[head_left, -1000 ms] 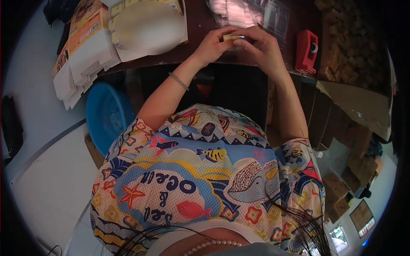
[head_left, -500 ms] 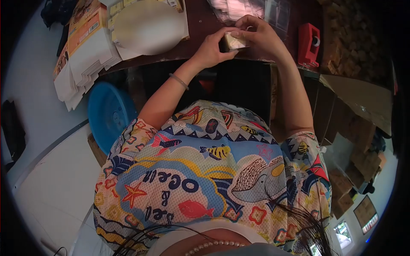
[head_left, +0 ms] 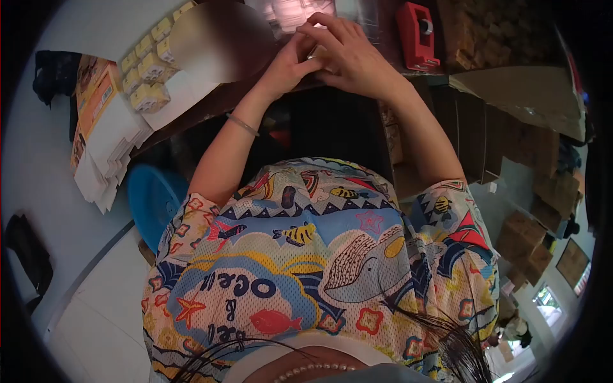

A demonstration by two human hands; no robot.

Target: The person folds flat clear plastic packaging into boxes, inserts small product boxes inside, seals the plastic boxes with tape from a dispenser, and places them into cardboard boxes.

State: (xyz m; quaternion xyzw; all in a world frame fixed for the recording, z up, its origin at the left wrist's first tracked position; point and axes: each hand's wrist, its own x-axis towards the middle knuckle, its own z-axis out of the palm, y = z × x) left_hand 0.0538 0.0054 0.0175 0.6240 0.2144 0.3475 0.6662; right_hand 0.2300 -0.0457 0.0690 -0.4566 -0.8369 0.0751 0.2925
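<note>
At the near edge of the dark table, my left hand (head_left: 285, 69) is closed around a small pale box (head_left: 312, 53), which is mostly hidden between the hands. My right hand (head_left: 351, 56) curves over the same box from the other side, its thumb and fingers bent against it. Both hands meet at the fingertips, so the box's faces hardly show. Beyond them lies a blurred bundle of clear plastic pieces (head_left: 290, 14). Off to the left, several small yellow-and-white boxes (head_left: 151, 66) stand in rows on a white sheet.
A red tape dispenser (head_left: 416, 38) stands right of my hands, beside a mass of small brown pieces (head_left: 495, 35). Printed flat cartons (head_left: 105, 137) overhang the table's left edge. Below sits a blue basin (head_left: 152, 201). Cardboard boxes (head_left: 523, 239) are on the right.
The view has shifted, bringing more yellow boxes into sight at the left. My right hand has come over the small box, which showed plainly before and is now mostly covered.
</note>
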